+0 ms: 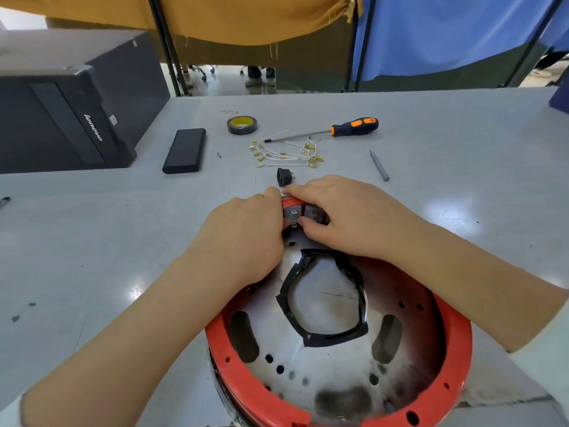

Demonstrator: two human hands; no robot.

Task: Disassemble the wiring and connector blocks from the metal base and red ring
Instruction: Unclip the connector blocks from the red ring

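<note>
We are gripping the small grey connector block (292, 214) on the round red plastic ring (455, 343) with both left hand (246, 238) and right hand (345, 217), our fingers hiding its mounting.

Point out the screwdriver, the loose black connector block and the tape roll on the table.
screwdriver (354, 126): head view, on its orange and black handle.
loose black connector block (284, 177): head view, on its black body.
tape roll (242, 125): head view, on its dark outer rim.

Behind the ring (246, 392) lie a connector block (284, 177), then wires (286, 154), apparently loose, and a screwdriver (323, 132).
</note>
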